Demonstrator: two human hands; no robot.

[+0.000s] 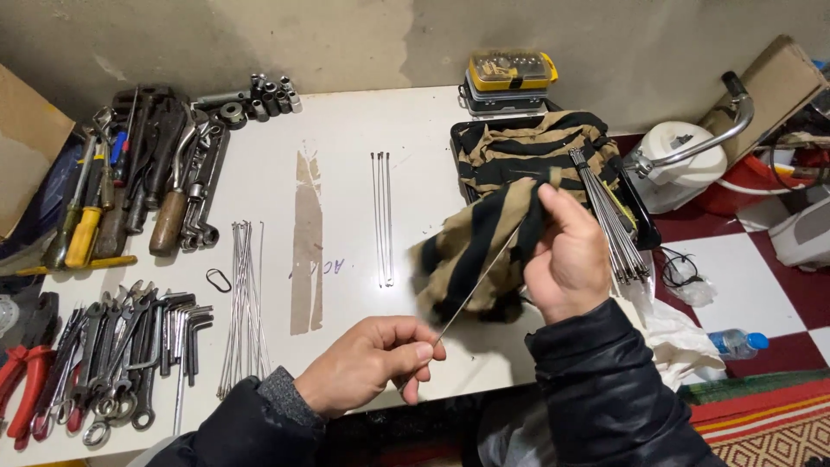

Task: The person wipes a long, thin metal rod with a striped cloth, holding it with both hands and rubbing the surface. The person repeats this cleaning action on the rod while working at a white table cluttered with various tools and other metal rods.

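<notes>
Spoke held over the near edge of the white table, wrapped in striped cloth.

Its near end is pinched shut in the left hand; cloth and far end are clenched by the right hand. Behind, a black tray is filled with more cloth and a spoke bundle; farther back, a yellow-lidded case is seen.

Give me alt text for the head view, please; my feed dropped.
Left hand pinches one end of a thin metal spoke while the right hand wraps a tan and black striped cloth around it. More spokes and hand tools lie on the white table.
</notes>
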